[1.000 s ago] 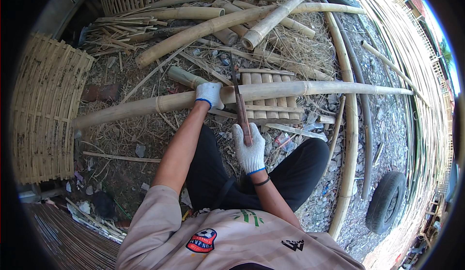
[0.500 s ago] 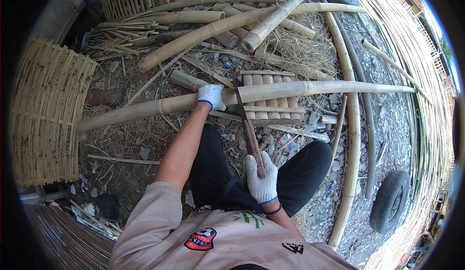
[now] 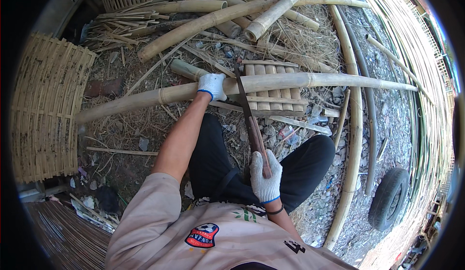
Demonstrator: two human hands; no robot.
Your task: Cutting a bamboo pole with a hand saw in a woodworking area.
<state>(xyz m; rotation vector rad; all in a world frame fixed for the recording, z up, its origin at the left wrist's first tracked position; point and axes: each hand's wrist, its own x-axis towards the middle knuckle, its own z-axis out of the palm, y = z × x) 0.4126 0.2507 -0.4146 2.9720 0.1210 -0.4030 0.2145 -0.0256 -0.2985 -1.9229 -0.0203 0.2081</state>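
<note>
Badge: shield shape, on the front of the shirt (image 3: 160, 221); dark blue field, red edging, a black-and-white football in the part farther from the wearer's head and a line of pale capital lettering across the middle.
Black logo (image 3: 294, 246): angular mark on the same shirt, to the right of the badge (image 3: 202, 234); small dark lettering stood beside it, bent by a fold.
Green print (image 3: 246, 215): leaf-like strokes low on the shirt front, partly lost in creases; any wording could not be made out.
Wrapper (image 3: 286, 134): plastic scrap on the ground with coloured patches, too small to read.
</note>
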